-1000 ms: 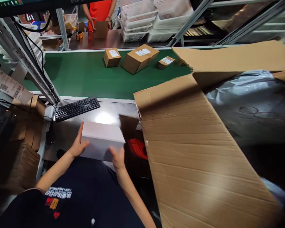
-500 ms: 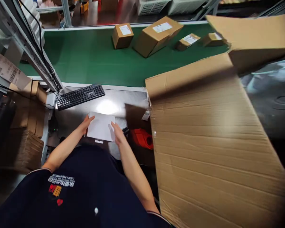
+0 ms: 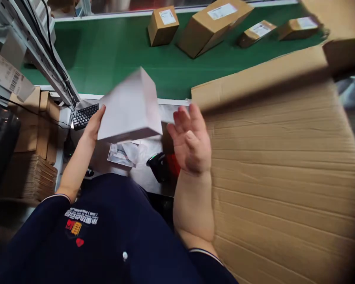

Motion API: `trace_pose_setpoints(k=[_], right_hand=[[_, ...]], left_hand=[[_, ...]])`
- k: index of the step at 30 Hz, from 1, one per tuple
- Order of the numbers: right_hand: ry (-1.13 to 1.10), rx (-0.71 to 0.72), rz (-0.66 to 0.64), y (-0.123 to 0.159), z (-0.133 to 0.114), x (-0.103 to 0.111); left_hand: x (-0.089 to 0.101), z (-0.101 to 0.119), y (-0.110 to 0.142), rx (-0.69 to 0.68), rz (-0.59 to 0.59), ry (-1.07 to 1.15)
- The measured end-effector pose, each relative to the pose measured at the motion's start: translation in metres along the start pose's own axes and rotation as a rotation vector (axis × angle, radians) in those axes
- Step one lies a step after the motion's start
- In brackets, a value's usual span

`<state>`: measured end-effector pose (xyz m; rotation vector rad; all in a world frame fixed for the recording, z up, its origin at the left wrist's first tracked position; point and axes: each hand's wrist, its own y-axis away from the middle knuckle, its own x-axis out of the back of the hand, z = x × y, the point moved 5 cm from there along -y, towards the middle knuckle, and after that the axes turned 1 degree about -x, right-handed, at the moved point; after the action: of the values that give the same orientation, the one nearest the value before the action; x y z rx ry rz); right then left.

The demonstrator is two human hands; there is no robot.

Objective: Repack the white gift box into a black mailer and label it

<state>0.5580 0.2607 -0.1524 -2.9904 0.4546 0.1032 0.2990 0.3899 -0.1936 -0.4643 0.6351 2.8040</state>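
Holding the white box (image 3: 126,108) tilted above the table (image 3: 167,113), the left hand (image 3: 95,123) is clamped at its edge, fingers perhaps hidden; grip firmly, since the empty right hand (image 3: 191,138) is apart from it.

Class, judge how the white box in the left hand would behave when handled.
The white box likely keeps its shape, given its flat faces and straight edges. It seems light: the left hand alone holds it. Those flat faces should let it slide rather than roll.
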Motion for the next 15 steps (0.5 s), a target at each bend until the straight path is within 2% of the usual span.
trace_pose_setpoints(k=[2,4,7,9,11,15], right_hand=[[0.051,0.066,0.04,-0.002,-0.013,-0.003],[0.009,0.02,0.027,0.0,-0.005,-0.017],[-0.053,-0.087,-0.031,0.01,0.021,-0.043],[-0.004,-0.057,-0.049,0.019,0.027,-0.054],[0.147,0.091,-0.1,0.03,0.021,-0.063],[0.55,0.571,-0.262,0.046,0.0,-0.098]], left_hand=[[-0.004,0.017,0.005,0.047,-0.13,0.061],[-0.008,0.013,0.017,0.087,-0.202,0.074],[-0.006,-0.018,0.033,0.096,-0.157,0.011],[-0.003,-0.042,0.038,0.105,-0.144,-0.005],[0.0,-0.059,0.038,0.129,-0.138,0.023],[0.001,-0.082,0.026,0.165,-0.177,0.051]])
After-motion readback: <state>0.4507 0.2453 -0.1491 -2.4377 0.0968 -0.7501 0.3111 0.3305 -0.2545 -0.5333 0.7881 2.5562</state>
